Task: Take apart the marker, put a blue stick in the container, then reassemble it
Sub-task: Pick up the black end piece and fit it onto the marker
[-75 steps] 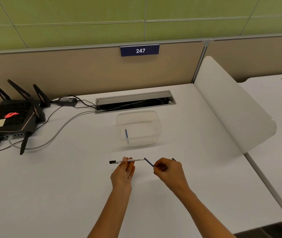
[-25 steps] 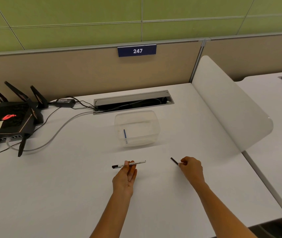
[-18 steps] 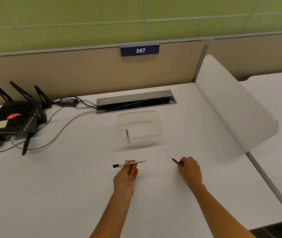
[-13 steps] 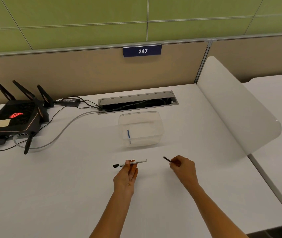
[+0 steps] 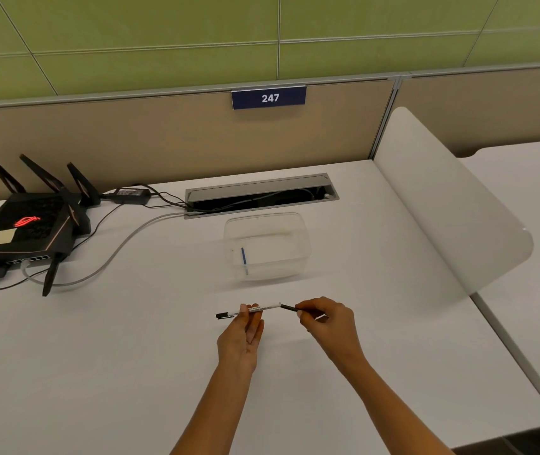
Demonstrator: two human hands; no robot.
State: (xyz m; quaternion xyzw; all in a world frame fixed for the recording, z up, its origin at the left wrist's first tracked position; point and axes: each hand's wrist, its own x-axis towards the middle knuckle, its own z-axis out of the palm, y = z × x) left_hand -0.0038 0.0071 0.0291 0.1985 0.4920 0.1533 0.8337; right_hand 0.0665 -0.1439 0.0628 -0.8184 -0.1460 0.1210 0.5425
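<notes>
My left hand (image 5: pixel 242 336) pinches a white marker barrel (image 5: pixel 263 307) with a black cap end pointing left, held level above the desk. My right hand (image 5: pixel 326 321) grips a thin black end piece (image 5: pixel 289 308), and its tip touches the barrel's open right end. Behind the hands stands a clear plastic container (image 5: pixel 301 257) with a blue stick (image 5: pixel 244 260) lying inside near its left wall.
A black router (image 5: pixel 22 228) with antennas sits at the far left, its cables (image 5: pixel 121 244) trailing across the white desk (image 5: pixel 98 372) to a cable slot (image 5: pixel 260 195). A white curved divider (image 5: pixel 452 224) bounds the desk on the right.
My right hand has moved left with the black end piece, bringing it from well apart to the barrel's right end. My left hand kept the barrel nearly still.
</notes>
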